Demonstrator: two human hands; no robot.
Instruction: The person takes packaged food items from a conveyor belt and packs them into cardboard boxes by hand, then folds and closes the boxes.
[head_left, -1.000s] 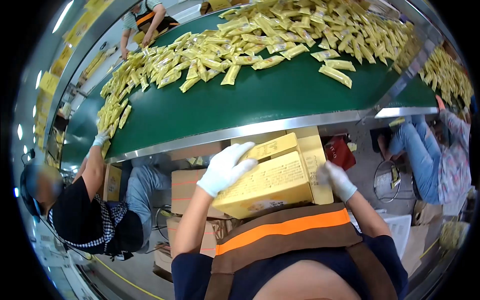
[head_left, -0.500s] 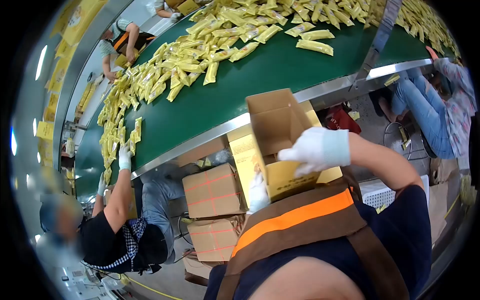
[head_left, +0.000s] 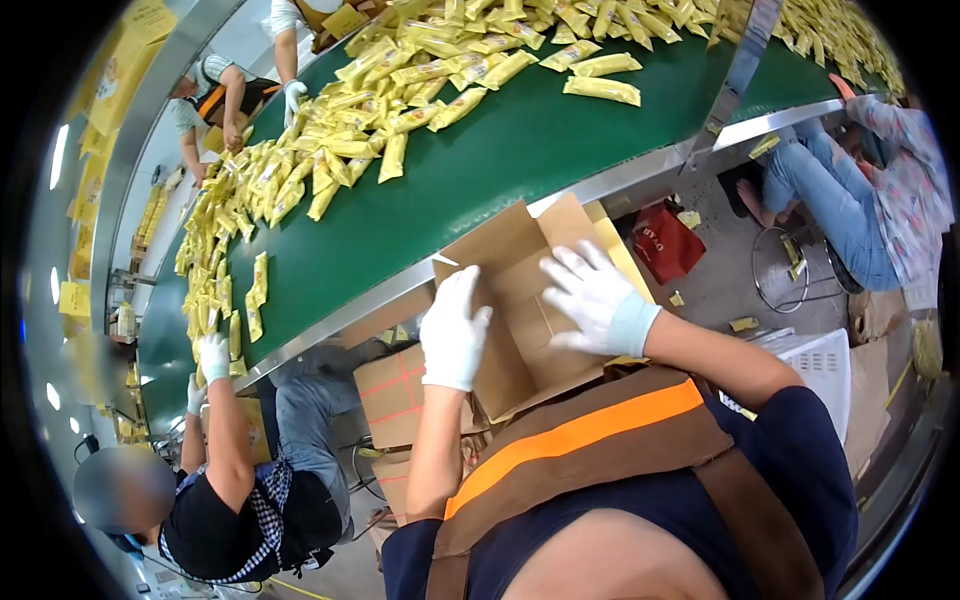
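An opened carton (head_left: 530, 310), brown inside, stands upright at the edge of the green belt (head_left: 430, 220), just in front of my apron. My left hand (head_left: 456, 330), in a white glove, is at the carton's left side, fingers up and thumb apart; whether it touches the wall is hard to tell. My right hand (head_left: 595, 305), also gloved, is over the carton's right side with its fingers spread and nothing held. The carton's inside shows no packets. Yellow packets (head_left: 440, 70) are heaped along the far part of the belt.
A person (head_left: 240, 490) at the left reaches to packets on the belt. Another person (head_left: 860, 190) sits at the right, and others work across the belt. Strapped brown cartons (head_left: 390, 395) lie below left. A red bag (head_left: 665, 243) and white crate (head_left: 810, 375) are at the right.
The carton has turned from closed side to open top facing me, and its flaps have been spread. My left hand has come out from beside it; my right hand has opened.
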